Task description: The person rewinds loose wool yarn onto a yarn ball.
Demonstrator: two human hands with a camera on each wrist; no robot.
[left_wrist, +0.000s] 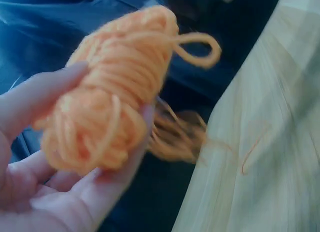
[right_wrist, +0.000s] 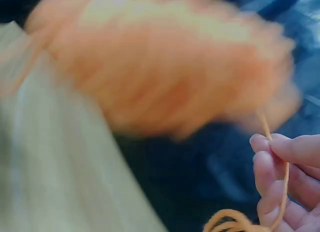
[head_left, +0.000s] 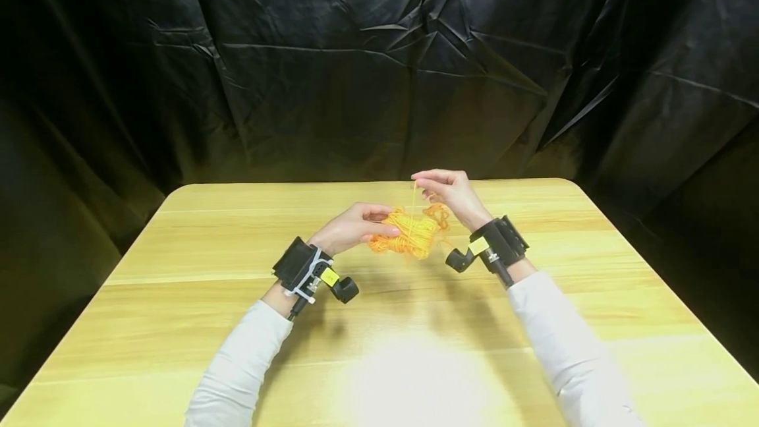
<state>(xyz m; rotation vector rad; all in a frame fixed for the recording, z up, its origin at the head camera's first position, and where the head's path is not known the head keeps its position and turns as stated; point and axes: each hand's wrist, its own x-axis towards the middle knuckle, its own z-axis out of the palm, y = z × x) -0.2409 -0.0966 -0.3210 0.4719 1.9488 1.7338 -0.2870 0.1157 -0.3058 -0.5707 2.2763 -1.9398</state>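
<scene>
A thick bundle of orange yarn (head_left: 415,237), wound round its middle, is held above the table by my left hand (head_left: 356,224). In the left wrist view the thumb lies along one side of the yarn bundle (left_wrist: 130,66) and the fingers curl beneath it. My right hand (head_left: 453,193) is raised to the upper right of the bundle and pinches a strand of yarn (head_left: 413,198) that runs up from it. The right wrist view shows this strand (right_wrist: 286,187) between thumb and fingertips. Loose loops of yarn (head_left: 437,215) hang below the right hand.
The light wooden table (head_left: 178,321) spreads under both hands, with a bright glare near its front. Behind its far edge hangs a creased black curtain (head_left: 332,97). Each wrist wears a black strap with a small camera (head_left: 344,290) sticking inward.
</scene>
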